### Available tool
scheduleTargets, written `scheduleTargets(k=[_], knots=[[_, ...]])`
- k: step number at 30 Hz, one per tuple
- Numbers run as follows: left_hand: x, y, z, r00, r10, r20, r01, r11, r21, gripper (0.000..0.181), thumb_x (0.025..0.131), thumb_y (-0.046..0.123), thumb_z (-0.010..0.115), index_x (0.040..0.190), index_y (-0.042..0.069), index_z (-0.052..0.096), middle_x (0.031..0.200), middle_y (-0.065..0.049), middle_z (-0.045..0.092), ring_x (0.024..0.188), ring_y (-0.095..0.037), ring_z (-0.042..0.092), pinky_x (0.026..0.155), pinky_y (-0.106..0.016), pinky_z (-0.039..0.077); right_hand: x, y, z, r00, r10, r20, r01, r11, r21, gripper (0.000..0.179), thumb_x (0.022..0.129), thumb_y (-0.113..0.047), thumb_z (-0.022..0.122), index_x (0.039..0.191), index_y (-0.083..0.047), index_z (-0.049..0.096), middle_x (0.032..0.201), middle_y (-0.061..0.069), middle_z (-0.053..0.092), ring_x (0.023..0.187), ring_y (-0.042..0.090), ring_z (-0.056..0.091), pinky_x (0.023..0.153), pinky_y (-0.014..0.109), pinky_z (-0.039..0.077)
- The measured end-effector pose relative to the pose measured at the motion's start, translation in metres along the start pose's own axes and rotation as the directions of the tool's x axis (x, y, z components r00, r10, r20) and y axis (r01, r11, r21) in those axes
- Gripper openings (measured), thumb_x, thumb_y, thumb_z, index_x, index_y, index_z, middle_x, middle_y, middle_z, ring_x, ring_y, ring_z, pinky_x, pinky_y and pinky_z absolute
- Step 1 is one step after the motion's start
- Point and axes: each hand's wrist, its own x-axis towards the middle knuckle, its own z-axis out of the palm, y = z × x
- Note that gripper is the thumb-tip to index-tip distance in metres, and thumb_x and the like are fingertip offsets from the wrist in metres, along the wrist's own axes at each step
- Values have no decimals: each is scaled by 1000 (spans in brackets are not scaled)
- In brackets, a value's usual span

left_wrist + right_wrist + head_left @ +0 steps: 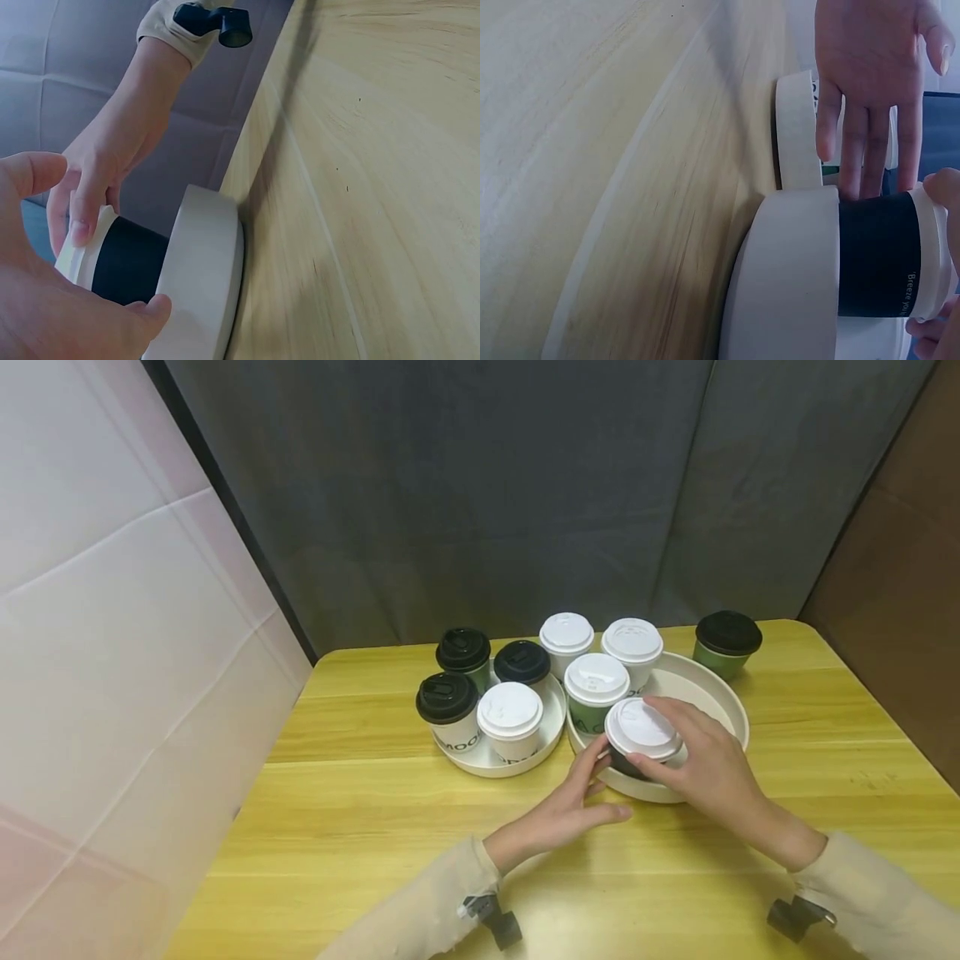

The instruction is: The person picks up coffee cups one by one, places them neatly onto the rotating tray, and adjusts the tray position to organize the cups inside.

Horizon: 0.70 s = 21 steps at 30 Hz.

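Observation:
A dark paper cup (877, 259) with a white lid (642, 727) stands at the front of the right round tray (738, 718). My right hand (716, 772) holds it by the lid, thumb at the front and fingers over the far side. My left hand (566, 810) is at the cup's left, its fingers extended and the thumb apart; the fingertips are at or close to the cup's side. Just behind is a green cup (591, 717) with a white lid, and a white-lidded white cup (633, 643) is farther back.
On the left round tray (487, 768) are several cups, among them a white-lidded cup (512, 720) and a black-lidded one (447, 702). Another white-lidded cup (566, 635) stands behind, between the trays. A green cup with black lid (726, 647) stands on the table at right.

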Motion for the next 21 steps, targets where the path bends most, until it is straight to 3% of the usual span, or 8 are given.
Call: scheduleTargets(k=[8,13,21], knots=[[1,-1,1,999,40,-14,-39,999,13,98,92,18,63,159,23,-8,168,0,3,154,-23,20,124,-45,28,3,-1,-3,1000,-4,18,4,1000,-21,76,69,-29,89,135,-9,57,128,14,65,111,31,63,88,50,51],[0,-1,1,997,74,-16,-74,997,38,99,92,17,62,158,30,-10,168,0,2,154,-24,21,122,-48,30,6,-3,-6,999,4,49,-2,999,-36,76,69,-33,88,134,-9,58,126,14,66,109,32,64,86,51,52],[-2,0,1,999,47,-8,-46,995,90,100,93,19,64,157,36,-10,166,-6,5,154,-22,20,122,-43,32,7,-3,-8,996,0,86,5,999,-50,75,71,-34,87,134,-8,57,127,15,66,109,33,64,86,52,52]])
